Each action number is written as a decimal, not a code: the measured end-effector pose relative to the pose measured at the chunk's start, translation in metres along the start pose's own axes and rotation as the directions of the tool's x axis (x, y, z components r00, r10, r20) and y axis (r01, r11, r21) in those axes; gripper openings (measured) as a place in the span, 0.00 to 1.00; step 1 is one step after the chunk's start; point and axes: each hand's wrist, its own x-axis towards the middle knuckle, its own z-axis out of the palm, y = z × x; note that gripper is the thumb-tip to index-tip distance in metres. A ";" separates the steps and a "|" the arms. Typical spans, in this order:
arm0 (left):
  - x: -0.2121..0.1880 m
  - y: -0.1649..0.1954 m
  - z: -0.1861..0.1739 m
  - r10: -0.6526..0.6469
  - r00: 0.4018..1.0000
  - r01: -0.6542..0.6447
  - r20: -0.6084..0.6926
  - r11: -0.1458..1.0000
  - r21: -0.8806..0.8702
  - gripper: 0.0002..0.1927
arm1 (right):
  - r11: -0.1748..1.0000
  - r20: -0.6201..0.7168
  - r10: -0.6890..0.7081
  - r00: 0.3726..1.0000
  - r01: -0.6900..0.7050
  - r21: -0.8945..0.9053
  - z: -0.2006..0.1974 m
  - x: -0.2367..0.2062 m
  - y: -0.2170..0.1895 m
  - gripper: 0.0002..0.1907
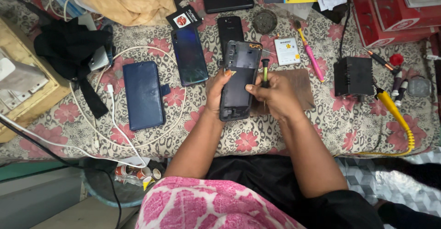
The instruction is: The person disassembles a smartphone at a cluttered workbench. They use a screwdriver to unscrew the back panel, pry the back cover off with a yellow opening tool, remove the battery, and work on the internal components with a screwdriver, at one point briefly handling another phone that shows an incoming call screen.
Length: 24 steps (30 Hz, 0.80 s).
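Left hand clamped along edge of opened black phone, tilted above brown mat on floral cloth. Right hand closed on screwdriver, upright beside phone's right edge.

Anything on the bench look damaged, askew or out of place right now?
Only the phone in hand looks odd: its back cover is off, the inside frame bare. The left hand holds its edge and the right hand holds a screwdriver beside it. A loose battery lies on the flowered cloth. Nothing spilled.
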 end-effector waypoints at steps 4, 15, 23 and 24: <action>0.001 0.000 0.000 -0.030 0.998 0.025 -0.056 0.995 -0.096 0.30 | 0.999 0.017 0.017 1.000 -0.017 -0.043 0.004 -0.002 -0.004 0.10; 0.000 0.000 -0.011 0.097 0.985 -0.088 -0.141 0.994 0.067 0.25 | 0.998 0.039 0.051 0.998 -0.050 -0.036 0.007 -0.008 0.017 0.13; 0.004 -0.001 -0.011 0.013 0.965 -0.029 -0.261 0.998 -0.060 0.23 | 0.963 -0.027 -0.159 0.987 0.149 -0.225 0.008 -0.011 0.027 0.15; 0.004 -0.001 -0.012 -0.021 0.958 -0.010 -0.284 0.994 -0.110 0.23 | 0.946 -0.048 -0.177 0.983 0.156 -0.286 0.008 -0.011 0.027 0.16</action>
